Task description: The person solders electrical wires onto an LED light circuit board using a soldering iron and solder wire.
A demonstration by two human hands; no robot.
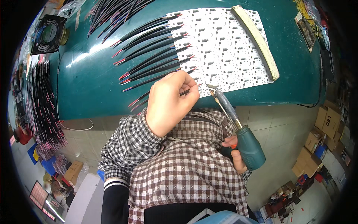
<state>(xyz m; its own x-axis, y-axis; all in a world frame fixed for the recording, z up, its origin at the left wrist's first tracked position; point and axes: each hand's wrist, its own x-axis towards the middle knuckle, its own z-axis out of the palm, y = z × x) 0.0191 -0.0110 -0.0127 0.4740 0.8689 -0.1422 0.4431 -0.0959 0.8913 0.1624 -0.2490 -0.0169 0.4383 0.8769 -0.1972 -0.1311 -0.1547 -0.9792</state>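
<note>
Checked sleeves fill the near view, and from them the left hand [169, 102] is raised, curled shut, a thin black wire [185, 91] pinched at its fingertips against the lower edge of the white board [223, 48]. Just right of that hand, the soldering iron [233, 123] is gripped by the right hand [235, 153], fingers wrapped round its dark green handle, the tip brought up beside the pinched wire at the board's edge. More wires [156, 56], black with red ends, are laid in a fan beyond the left hand, their ends touching the board's left side. A pale strip [257, 41] is seen lying aslant across the board, past the iron. All of it is carried on a glossy green table [89, 78]. Far left of the hand, a small black fan [48, 33] is set at the table's corner, and heaps of wires are piled lower down. Pale floor tiles [279, 130] are seen under the right hand, with cardboard boxes [320, 138] stacked well off to its right.
</note>
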